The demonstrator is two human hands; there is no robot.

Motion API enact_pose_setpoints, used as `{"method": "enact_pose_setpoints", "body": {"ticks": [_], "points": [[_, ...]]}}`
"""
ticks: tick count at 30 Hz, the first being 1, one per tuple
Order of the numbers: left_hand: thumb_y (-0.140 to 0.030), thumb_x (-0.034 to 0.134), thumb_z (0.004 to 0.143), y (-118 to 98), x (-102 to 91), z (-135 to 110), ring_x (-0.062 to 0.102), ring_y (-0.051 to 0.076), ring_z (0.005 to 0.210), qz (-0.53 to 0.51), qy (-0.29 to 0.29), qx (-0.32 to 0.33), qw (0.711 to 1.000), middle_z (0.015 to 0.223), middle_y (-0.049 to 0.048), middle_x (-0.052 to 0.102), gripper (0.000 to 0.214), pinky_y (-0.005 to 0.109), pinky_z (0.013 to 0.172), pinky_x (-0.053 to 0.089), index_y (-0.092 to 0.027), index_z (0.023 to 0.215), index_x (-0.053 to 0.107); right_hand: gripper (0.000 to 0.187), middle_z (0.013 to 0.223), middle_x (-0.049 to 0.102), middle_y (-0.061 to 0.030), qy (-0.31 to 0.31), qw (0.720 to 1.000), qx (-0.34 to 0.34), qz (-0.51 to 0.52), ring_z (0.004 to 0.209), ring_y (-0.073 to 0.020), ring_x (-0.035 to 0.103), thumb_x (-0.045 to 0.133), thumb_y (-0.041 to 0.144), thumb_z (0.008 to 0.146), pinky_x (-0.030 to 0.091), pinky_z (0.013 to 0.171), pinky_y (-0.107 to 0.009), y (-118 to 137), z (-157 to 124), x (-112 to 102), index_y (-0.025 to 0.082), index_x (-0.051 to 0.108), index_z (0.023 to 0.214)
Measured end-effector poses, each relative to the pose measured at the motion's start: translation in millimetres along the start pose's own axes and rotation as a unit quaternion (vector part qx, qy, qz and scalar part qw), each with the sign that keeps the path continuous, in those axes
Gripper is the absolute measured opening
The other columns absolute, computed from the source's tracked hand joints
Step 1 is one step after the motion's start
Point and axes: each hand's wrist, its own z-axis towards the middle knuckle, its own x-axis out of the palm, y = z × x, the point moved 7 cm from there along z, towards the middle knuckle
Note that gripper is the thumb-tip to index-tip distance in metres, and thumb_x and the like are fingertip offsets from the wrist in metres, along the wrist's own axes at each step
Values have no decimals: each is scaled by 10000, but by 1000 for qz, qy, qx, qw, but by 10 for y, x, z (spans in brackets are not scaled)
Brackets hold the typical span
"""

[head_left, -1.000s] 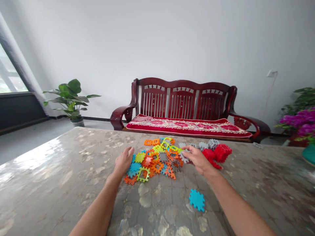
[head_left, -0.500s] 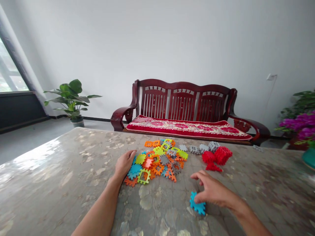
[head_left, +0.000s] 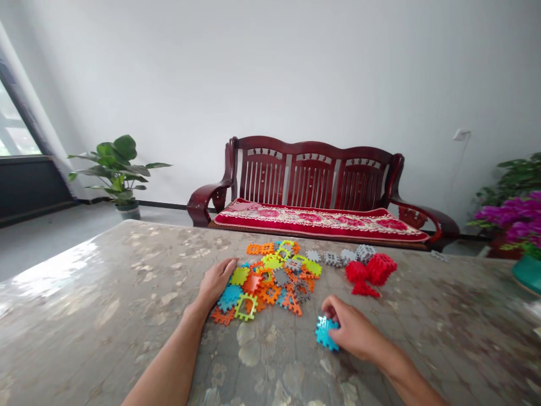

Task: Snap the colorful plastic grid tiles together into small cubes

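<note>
Blue tile (head_left: pixel 323 338) lies at the right hand (head_left: pixel 355 330)'s nine o'clock, clamped in its fingers; left hand (head_left: pixel 214 281), grip unclear, sits farther, at the tile's ten.

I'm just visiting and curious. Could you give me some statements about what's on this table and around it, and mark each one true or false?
1. The right hand holds a green piece. False: it holds a blue piece.
2. The left hand is at the left side of the mixed-colour pile. True.
3. Red pieces lie to the right of the pile. True.
4. The bench has a plain blue cover. False: its cover is red and patterned.
5. Purple flowers show at the right edge of the view. True.
</note>
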Motion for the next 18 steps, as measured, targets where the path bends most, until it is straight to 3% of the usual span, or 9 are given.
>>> {"method": "enact_pose_setpoints", "body": {"ticks": [4,8,12,14,18], "points": [[-515,320,893,21,6,7,613,229,1125,2,-1,0,1000,1225,34,679,521,313,986,430,-250,1196,651,366,754,579,27,-56,995,26,74,677,-120,533,522,76,576,376,590,-214,-109,318,-20,203,545,918],[-509,352,883,10,10,5,618,231,1120,8,-5,8,1000,1214,35,684,501,319,988,435,-248,1183,658,331,701,575,28,-39,976,54,207,630,-126,537,554,126,563,393,533,-216,-11,542,-80,191,560,887],[-529,353,876,-50,1,-19,591,250,1162,-22,7,14,1000,1241,46,667,526,359,1028,411,-235,1195,651,408,989,653,-59,-58,930,13,362,887,-200,625,607,283,643,513,721,-309,207,712,-207,193,557,1038],[-551,389,856,-89,-33,-51,564,251,1200,-63,23,27,997,1290,65,634,572,358,1052,395,-204,1252,612,542,1209,598,-104,-84,939,-15,332,1095,-244,582,634,351,673,492,887,-382,254,748,-209,197,529,1182],[-597,587,729,-144,-108,-156,485,276,1287,-94,78,79,989,1430,101,504,824,365,1077,376,-183,1425,434,910,1505,328,-118,-108,985,-108,76,1394,-309,277,758,419,606,274,1123,-489,323,655,2,242,386,1418]]}}
